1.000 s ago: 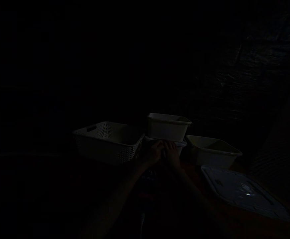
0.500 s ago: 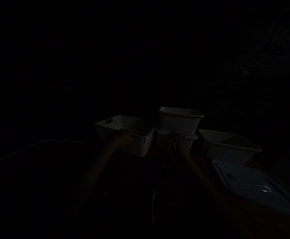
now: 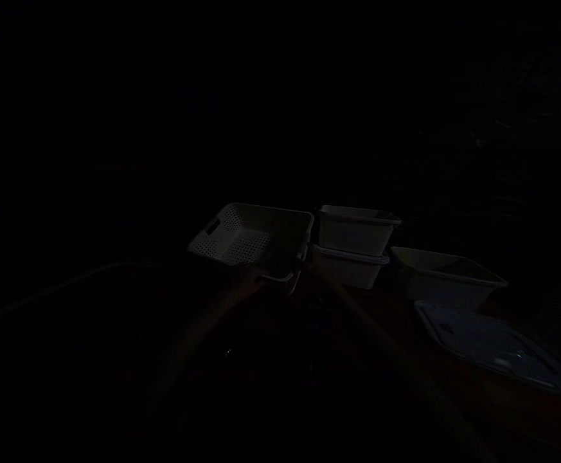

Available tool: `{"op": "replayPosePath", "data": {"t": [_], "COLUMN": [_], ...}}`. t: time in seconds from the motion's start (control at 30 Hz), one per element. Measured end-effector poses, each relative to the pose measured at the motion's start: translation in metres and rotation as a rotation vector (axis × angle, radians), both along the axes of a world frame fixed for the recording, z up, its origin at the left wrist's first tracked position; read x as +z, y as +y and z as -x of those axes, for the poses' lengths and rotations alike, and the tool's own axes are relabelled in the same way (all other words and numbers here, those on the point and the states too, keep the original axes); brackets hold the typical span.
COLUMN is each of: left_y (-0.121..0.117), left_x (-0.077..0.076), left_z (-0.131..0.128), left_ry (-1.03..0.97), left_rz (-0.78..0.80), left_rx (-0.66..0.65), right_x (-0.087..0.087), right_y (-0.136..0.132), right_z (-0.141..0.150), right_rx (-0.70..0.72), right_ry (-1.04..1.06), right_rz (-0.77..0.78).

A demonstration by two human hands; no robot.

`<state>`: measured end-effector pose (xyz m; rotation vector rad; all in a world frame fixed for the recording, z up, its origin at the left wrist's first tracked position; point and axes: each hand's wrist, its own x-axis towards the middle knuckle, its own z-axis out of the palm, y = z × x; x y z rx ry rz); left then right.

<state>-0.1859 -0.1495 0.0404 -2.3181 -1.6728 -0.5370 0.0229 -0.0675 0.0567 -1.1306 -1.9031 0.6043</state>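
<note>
The scene is very dark. A pale perforated plastic basket (image 3: pixel 280 222) is tilted, its open top turned towards me. My left hand (image 3: pixel 249 281) is closed on its front rim, the fingers mostly lost in shadow. At the basket's right end, my right hand (image 3: pixel 313 262) reaches against the side and appears closed on the edge; its fingers are only faintly visible. Just right of that hand stand two stacked pale tubs, an upper tub (image 3: pixel 352 233) and a lower tub (image 3: pixel 350 267).
Farther right stands another open pale tub (image 3: pixel 446 283). In front of it lies a flat, bluish, translucent lid (image 3: pixel 492 344) with a glint on it. A faint light edge (image 3: pixel 82 276) curves across the left. Most other surroundings are too dark to make out.
The basket has tilted towards me, showing more of its perforated inside. My right hand has moved left from the lower stacked tub to the basket's right end. My left hand stays at the front rim.
</note>
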Motion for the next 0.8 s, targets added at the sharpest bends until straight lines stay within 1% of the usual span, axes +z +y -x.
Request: {"op": "replayPosePath", "data": {"t": [0.07, 0.17, 0.23, 0.33, 0.4, 0.43, 0.5, 0.53, 0.57, 0.67, 0.8], "left_y": [-0.006, -0.012, -0.015, -0.014, -0.008, -0.004, 0.006, 0.011, 0.016, 0.027, 0.039], "left_x": [-0.009, -0.019, -0.023, -0.022, -0.021, -0.021, -0.024, -0.026, -0.028, -0.036, -0.042], "left_z": [-0.001, -0.004, -0.004, 0.002, 0.011, 0.016, 0.026, 0.03, 0.032, 0.028, 0.017], "left_ry": [0.009, 0.001, -0.014, -0.122, -0.205, -0.199, -0.176, -0.172, -0.169, -0.163, -0.164], "left_rz": [-0.043, -0.07, -0.038, 0.075, 0.124, 0.14, 0.144, 0.158, 0.169, 0.191, 0.234], "left_rx": [-0.01, -0.032, -0.074, -0.156, -0.135, -0.097, 0.051, 0.088, 0.1, 0.072, 0.022], "right_x": [0.0, 0.0, 0.0, -0.004, -0.008, -0.011, -0.018, -0.021, -0.023, -0.028, -0.027], "right_y": [0.0, -0.006, -0.012, -0.019, -0.019, -0.019, -0.016, -0.014, -0.013, -0.013, -0.015], "right_z": [0.008, 0.011, 0.01, 0.006, 0.003, 0.001, -0.002, -0.003, -0.005, -0.008, -0.009], "right_rx": [0.01, 0.007, -0.007, -0.036, -0.042, -0.04, -0.023, -0.011, -0.001, 0.002, -0.021], "right_ry": [0.013, -0.015, -0.08, -0.164, -0.179, -0.175, -0.151, -0.137, -0.122, -0.088, -0.097], "right_rz": [0.084, 0.097, 0.091, 0.074, 0.056, 0.047, 0.032, 0.026, 0.016, -0.002, 0.032]}}
